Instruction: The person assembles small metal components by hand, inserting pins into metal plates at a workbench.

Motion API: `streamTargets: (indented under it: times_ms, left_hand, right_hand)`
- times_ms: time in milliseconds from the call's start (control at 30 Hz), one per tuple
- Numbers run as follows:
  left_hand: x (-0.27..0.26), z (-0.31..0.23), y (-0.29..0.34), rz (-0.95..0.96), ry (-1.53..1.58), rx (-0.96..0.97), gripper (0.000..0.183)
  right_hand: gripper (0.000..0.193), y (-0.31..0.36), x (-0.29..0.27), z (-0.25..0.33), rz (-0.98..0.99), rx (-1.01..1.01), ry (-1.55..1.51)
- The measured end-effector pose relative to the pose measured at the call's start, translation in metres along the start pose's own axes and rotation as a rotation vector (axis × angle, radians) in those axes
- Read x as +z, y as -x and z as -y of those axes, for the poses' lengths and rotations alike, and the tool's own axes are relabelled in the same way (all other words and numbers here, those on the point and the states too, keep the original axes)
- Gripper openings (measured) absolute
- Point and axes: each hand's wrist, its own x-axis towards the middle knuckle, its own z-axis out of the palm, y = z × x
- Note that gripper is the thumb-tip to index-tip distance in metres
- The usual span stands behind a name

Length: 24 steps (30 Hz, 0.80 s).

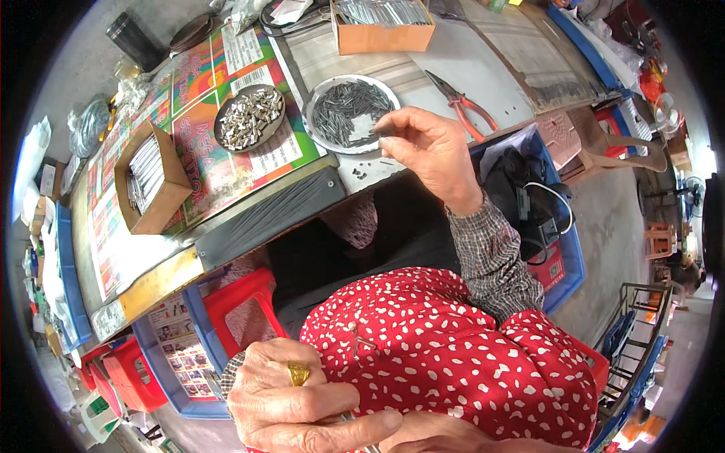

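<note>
Two bare hands, one person: right hand (434,151) up at the table's near edge; left hand (294,396) low, in front of the body.
Right grip: thumb and forefinger bent toward each other, tips close, at the right rim of the white dish (364,126); whether a pin is pinched between them is too small to tell.
Left grip: fingers curled, one stretched to the right; a small greyish bit shows among them, kind unclear; cannot tell if it is held.
Dark pins (338,113): many, thin, grey-black, heaped in the white dish, a pale patch of its bottom bare near the right fingertips.
Loose dark bits (359,174): a few, on the table (445,64), just outside the dish on the near side.
Silvery cylinders (253,113): many, short, in a dark round dish (219,130) left of the pins.
Open carton (170,204): brown, farther left, holding pale slender rods (147,174).
Orange-brown box (385,41): far side, filled with silvery strips (381,12).
Pliers (477,118): one pair, red handles, jaws slightly parted, lying right of the white dish.
Printed sheet (185,136): multicoloured, under the dark dish and carton.
Ring (298,372): gold-coloured, on the left hand.
Clothing: red garment (430,340), white-spotted; checked sleeve (491,257).
</note>
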Motion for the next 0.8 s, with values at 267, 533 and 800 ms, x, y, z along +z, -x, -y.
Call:
streamTargets:
  times_ms: [267,533,800]
  left_hand:
    - [-0.001,0.0,0.001,0.019,0.001,0.014,0.022]
    - [-0.001,0.005,0.003,0.043,-0.002,0.072,0.022]
    - [0.005,0.004,0.004,-0.054,-0.057,0.058,0.022]
  right_hand:
    - [0.017,0.003,0.001,0.0,0.009,0.01,-0.006]
    - [0.016,0.004,0.005,0.008,0.007,0.041,-0.002]
    - [0.013,0.006,0.006,0.014,0.028,0.073,-0.039]
